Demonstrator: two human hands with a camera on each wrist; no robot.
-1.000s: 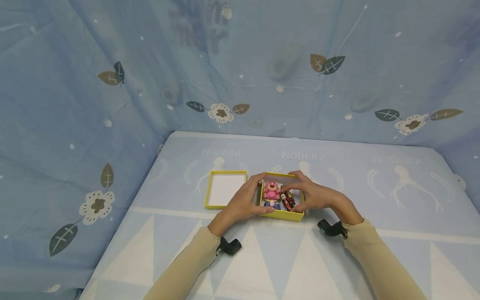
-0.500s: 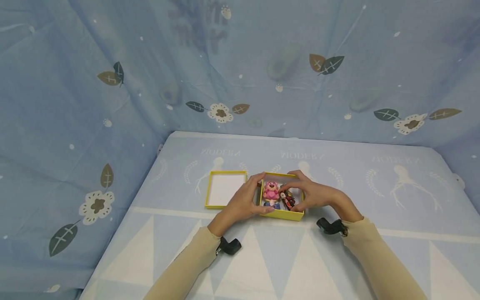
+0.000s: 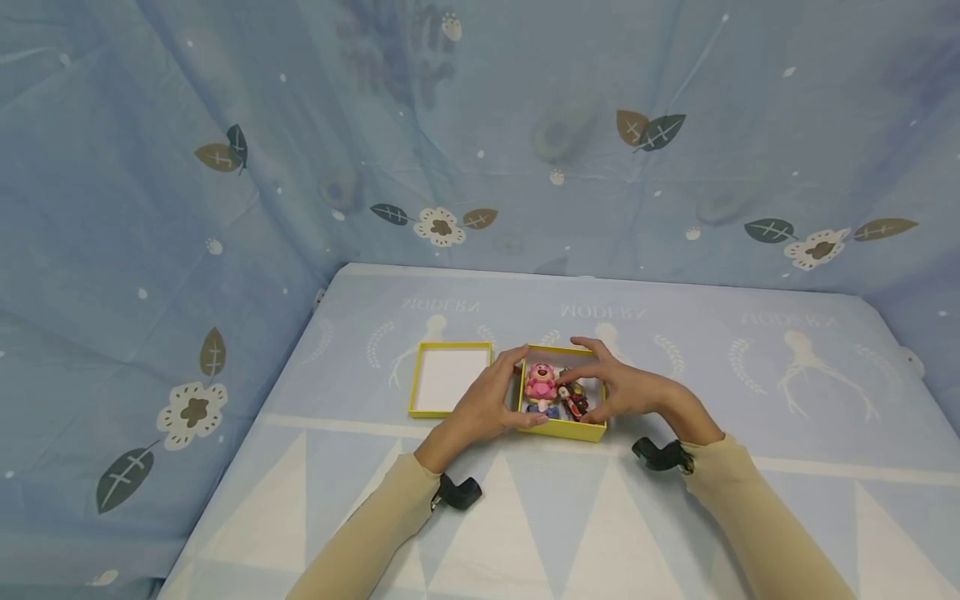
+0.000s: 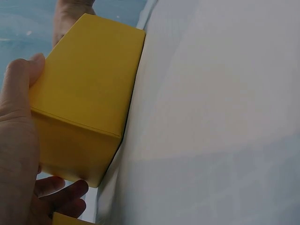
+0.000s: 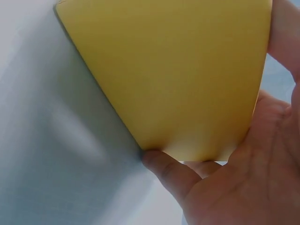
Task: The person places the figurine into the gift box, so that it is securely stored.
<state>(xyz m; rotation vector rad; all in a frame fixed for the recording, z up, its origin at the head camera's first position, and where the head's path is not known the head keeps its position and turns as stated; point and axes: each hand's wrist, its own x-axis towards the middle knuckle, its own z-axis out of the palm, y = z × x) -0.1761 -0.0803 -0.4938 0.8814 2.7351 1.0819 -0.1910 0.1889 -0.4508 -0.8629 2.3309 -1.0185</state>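
Note:
A yellow box (image 3: 564,429) stands uncovered on the table, its inside pale. In it lie a pink bear figurine (image 3: 541,383) on the left and a dark red-and-black figurine (image 3: 573,403) on the right. My left hand (image 3: 489,404) grips the box's left end, thumb along the front and fingers at the back. With index finger and thumb reaching over the box, my right hand (image 3: 628,390) pinches the red-and-black figurine. In the right wrist view, other fingers (image 5: 171,171) of that hand touch the box's yellow outer wall (image 5: 178,75).
A shallow yellow-edged lid (image 3: 450,379), pale inside up, lies just left of the box. Under it all is a table (image 3: 675,525) with a patterned pale blue cloth. Blue flowered curtains (image 3: 480,125) hang behind and to the left.
The right hand's raised finger at the box's back edge has shifted slightly left. Otherwise hands, box and figurines stay as they were, apart from a slight drift of the view.

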